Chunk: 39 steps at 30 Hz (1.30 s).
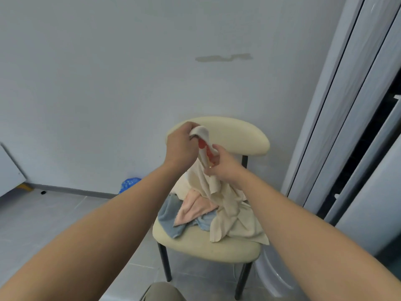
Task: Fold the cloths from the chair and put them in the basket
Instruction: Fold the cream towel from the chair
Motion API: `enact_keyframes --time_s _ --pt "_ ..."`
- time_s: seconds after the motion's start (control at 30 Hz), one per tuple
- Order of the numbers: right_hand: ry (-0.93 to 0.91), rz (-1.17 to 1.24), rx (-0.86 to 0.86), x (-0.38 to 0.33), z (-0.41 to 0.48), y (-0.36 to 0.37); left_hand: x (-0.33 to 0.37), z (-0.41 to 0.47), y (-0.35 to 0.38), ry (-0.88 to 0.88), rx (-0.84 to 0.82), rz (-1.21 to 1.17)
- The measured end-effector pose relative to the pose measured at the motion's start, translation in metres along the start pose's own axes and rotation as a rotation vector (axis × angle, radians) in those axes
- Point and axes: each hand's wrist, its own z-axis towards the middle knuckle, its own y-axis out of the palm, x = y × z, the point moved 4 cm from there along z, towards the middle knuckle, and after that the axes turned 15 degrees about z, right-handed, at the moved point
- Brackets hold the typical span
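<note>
A cream cloth with red marks [219, 192] hangs above the cream chair [236, 135], its lower end trailing onto the seat. My left hand [181, 146] grips its top corner in front of the chair's backrest. My right hand [224, 164] pinches the same cloth a little lower and to the right. On the seat lie a pink cloth [193, 208], a blue cloth [168, 218] and another cream cloth [249, 227] in a loose pile. No basket is in view.
The chair stands against a pale wall on black legs [165, 263]. A grey sliding door frame [338, 109] rises at the right. A blue bag [129, 184] lies on the grey tiled floor by the skirting, left of the chair.
</note>
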Motion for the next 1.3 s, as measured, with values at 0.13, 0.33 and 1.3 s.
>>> enact_keyframes --time_s 0.13,0.33,1.3 --pt "0.077 -0.069 0.017 0.022 0.018 0.002 0.016 0.0 -0.008 0.12 0.062 0.003" --pt "0.187 -0.151 0.111 0.048 0.013 0.0 0.008 -0.002 -0.006 0.301 0.074 0.207" --pt "0.208 -0.612 0.181 0.087 0.008 0.007 0.02 0.005 0.001 1.032 0.279 0.767"
